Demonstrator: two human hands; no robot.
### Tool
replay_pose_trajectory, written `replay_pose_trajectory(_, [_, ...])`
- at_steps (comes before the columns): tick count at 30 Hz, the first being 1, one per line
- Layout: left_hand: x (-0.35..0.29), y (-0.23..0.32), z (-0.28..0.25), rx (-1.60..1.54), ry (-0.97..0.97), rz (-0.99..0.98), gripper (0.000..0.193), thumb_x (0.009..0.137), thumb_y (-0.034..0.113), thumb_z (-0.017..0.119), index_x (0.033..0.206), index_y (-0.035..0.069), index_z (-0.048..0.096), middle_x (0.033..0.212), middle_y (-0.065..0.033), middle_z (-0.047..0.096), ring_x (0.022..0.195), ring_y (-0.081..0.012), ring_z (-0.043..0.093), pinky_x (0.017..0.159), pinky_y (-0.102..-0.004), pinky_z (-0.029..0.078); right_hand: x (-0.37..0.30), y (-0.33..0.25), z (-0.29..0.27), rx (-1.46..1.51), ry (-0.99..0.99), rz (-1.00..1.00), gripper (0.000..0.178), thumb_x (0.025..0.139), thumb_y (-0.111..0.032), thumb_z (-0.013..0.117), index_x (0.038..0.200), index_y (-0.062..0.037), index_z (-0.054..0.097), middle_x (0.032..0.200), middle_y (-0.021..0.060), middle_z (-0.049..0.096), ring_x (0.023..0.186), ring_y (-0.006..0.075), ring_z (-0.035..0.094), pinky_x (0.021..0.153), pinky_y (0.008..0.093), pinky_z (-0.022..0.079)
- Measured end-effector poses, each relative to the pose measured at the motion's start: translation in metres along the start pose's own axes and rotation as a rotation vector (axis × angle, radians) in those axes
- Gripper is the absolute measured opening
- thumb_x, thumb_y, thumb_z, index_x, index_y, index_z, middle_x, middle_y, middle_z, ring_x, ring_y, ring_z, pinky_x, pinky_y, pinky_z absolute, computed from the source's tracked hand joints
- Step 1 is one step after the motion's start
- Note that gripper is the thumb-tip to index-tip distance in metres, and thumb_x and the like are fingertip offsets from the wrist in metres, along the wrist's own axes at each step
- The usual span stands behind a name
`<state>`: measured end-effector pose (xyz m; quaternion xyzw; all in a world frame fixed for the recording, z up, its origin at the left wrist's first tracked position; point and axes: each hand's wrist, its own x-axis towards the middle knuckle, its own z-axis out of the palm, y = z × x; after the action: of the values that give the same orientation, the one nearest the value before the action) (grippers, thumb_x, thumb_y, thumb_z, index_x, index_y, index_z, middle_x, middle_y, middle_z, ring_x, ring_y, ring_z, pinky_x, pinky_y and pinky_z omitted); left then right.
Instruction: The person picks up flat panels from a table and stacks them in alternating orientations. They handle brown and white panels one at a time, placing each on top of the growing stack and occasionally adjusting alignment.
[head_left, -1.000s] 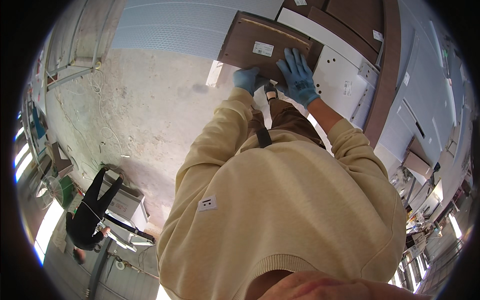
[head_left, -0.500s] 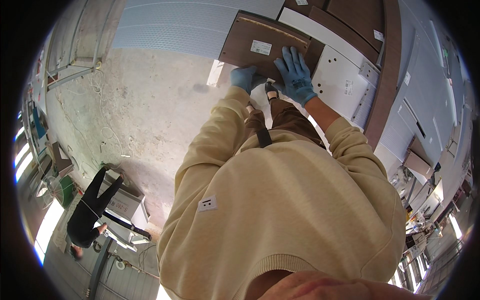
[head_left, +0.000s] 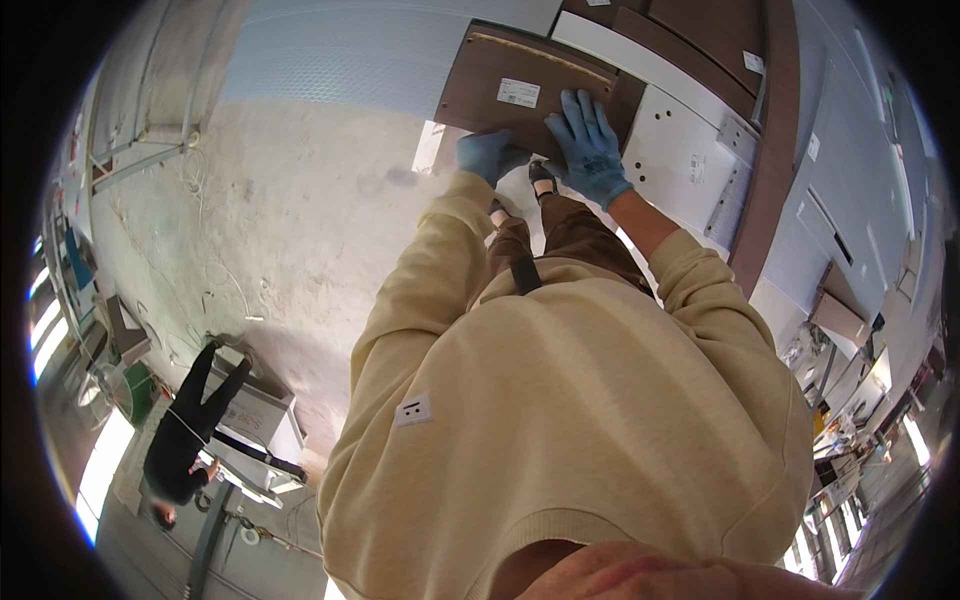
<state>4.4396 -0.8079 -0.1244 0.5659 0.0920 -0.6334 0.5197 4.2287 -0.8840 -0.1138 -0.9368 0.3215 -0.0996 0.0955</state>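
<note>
Leaning against stacked white and brown boards (head_left: pixel 690 150), a flat brown wooden panel (head_left: pixel 510 90) is pressed by the right hand (head_left: pixel 590 135), fingers spread. Its lower edge is gripped by the left hand (head_left: pixel 487 155). Much is hidden by the beige sweatshirt (head_left: pixel 580 420); a person in black (head_left: pixel 185 430) is seen well apart.

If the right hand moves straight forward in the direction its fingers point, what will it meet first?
The right hand lies flat on the brown panel, fingers pointing toward its far edge. Going on, it would probably just slide along that panel; beyond the edge, depth is unclear.
</note>
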Motion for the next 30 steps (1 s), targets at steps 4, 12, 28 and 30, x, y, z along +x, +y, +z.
replay_pose_trajectory(4, [-0.001, -0.001, 0.000, -0.002, -0.042, 0.001, 0.034, 0.103, 0.004, 0.063, 0.130, -0.017, 0.059, 0.113, -0.0331, 0.072, 0.089, -0.0490, 0.078, 0.078, -0.0516, 0.072, -0.004, 0.002, 0.002, 0.002, 0.010, 0.017, 0.082, 0.072, -0.047, 0.090, 0.143, -0.0171, 0.061, 0.170, 0.0207, 0.037, 0.161, 0.0423, 0.027, 0.132, 0.0551, 0.022])
replay_pose_trajectory(12, [-0.005, 0.004, 0.004, 0.028, -0.040, -0.046, 0.034, 0.103, 0.004, 0.063, 0.133, -0.012, 0.058, 0.114, -0.0327, 0.072, 0.089, -0.0485, 0.078, 0.078, -0.0518, 0.072, -0.008, 0.004, 0.001, -0.013, 0.011, 0.028, 0.080, 0.072, -0.046, 0.090, 0.142, -0.0178, 0.063, 0.170, 0.0196, 0.037, 0.161, 0.0421, 0.028, 0.133, 0.0533, 0.021])
replay_pose_trajectory(28, [0.001, -0.020, 0.008, 0.085, -0.086, 0.056, 0.036, 0.105, 0.004, 0.057, 0.137, -0.011, 0.053, 0.121, -0.0330, 0.070, 0.100, -0.0501, 0.076, 0.085, -0.0532, 0.072, -0.033, 0.018, -0.016, -0.060, -0.010, -0.009, 0.076, 0.077, -0.048, 0.087, 0.141, -0.0145, 0.064, 0.169, 0.0196, 0.039, 0.159, 0.0402, 0.032, 0.132, 0.0515, 0.023])
replay_pose_trajectory(30, [0.011, -0.027, 0.000, 0.052, -0.181, 0.073, 0.037, 0.105, 0.004, 0.057, 0.138, -0.011, 0.053, 0.121, -0.0324, 0.069, 0.103, -0.0505, 0.075, 0.088, -0.0535, 0.071, -0.038, 0.020, -0.018, -0.075, -0.005, -0.016, 0.074, 0.079, -0.049, 0.085, 0.140, -0.0141, 0.065, 0.169, 0.0194, 0.041, 0.158, 0.0401, 0.034, 0.132, 0.0513, 0.023])
